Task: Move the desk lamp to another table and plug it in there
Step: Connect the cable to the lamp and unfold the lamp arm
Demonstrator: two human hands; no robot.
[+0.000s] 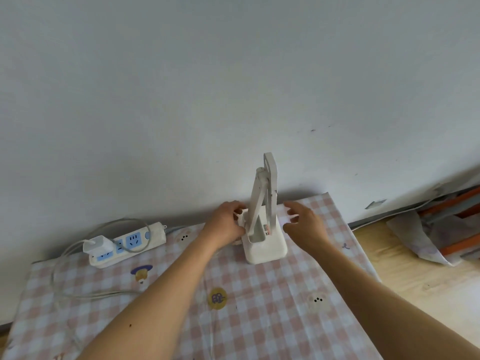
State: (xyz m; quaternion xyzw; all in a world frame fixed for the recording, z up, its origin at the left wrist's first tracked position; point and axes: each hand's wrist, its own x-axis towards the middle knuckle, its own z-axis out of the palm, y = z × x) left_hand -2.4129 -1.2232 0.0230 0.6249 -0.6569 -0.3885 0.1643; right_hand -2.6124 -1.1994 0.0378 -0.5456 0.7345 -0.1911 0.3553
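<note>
A white desk lamp (265, 237) stands folded upright on the checked tablecloth, near the table's far edge by the wall. My left hand (225, 222) is at the left side of its base, fingers closed on something small and white there, likely the lamp's cable or plug. My right hand (302, 222) hovers just right of the base with fingers spread, not touching it. A white power strip (130, 242) with blue sockets lies to the left, a white adapter (97, 245) plugged into it.
The table (259, 307) carries a pink-and-white checked cloth with cartoon prints. A grey cord (78, 292) loops along the left side. The white wall is right behind. Right of the table lie wooden floor and an orange metal frame (454, 224) under paper.
</note>
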